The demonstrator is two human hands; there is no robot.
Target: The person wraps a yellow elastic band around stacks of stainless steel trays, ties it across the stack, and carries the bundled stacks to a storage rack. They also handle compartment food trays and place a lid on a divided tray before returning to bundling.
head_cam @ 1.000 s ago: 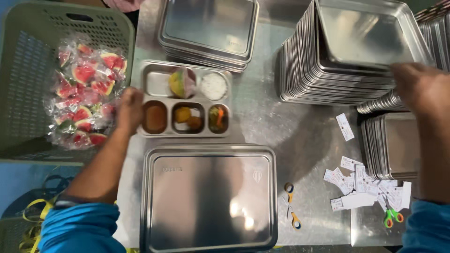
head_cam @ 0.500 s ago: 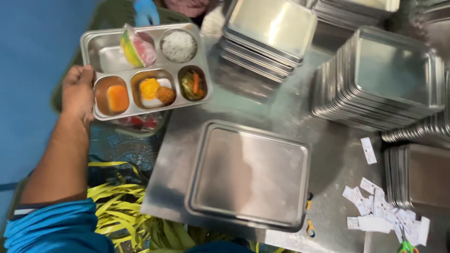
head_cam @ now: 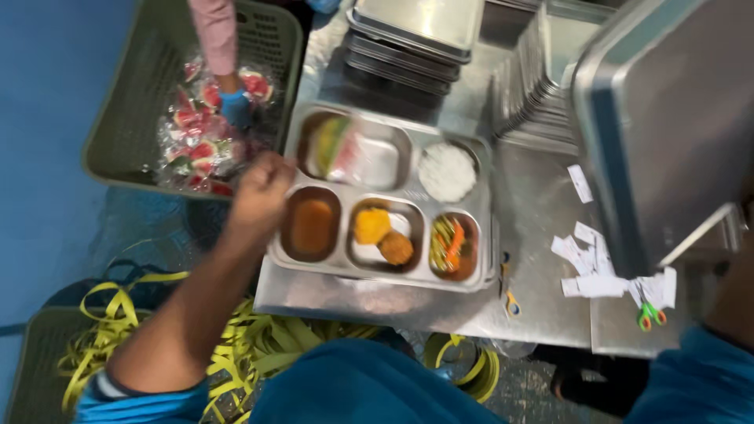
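Left hand: the left hand (head_cam: 259,192) grips the left edge of a compartmented steel meal tray (head_cam: 481,235), fingers curled over the rim beside the lower-left compartment.
Right hand: hidden behind a large steel lid (head_cam: 667,118) raised close to the camera at upper right; whether it is open or closed cannot be told, only a blue sleeve (head_cam: 691,377) shows below.
Meal tray: it rests on the metal table (head_cam: 542,204), near its front edge, slightly tilted in the view.
Tray contents: brown curry (head_cam: 312,224) lower left, two yellow-orange fried pieces (head_cam: 382,234) lower middle, a carrot and vegetable salad (head_cam: 449,245) lower right, white rice (head_cam: 446,173) upper right, and a wrapped fruit slice (head_cam: 336,148) in the wide upper-left compartment, blurred.
Steel lid: it is tilted steeply, covering the right part of the table.
Behind the tray: a stack of flat lidded trays (head_cam: 416,31) at top centre, and a tall stack of tray edges (head_cam: 526,94) just right of it.
Table clutter: white paper slips (head_cam: 597,271) lie right of the meal tray; green-handled scissors (head_cam: 649,312) are among them, and yellow-handled scissors (head_cam: 509,298) are just beside the tray's lower right corner.
Left of the table: a green plastic basket (head_cam: 118,126) holds wrapped watermelon pieces (head_cam: 196,133).
Other person: a blue-gloved hand (head_cam: 234,106) with a pink sleeve reaches into that basket.
Floor: loose yellow strapping (head_cam: 259,345) lies tangled beneath the table edge.
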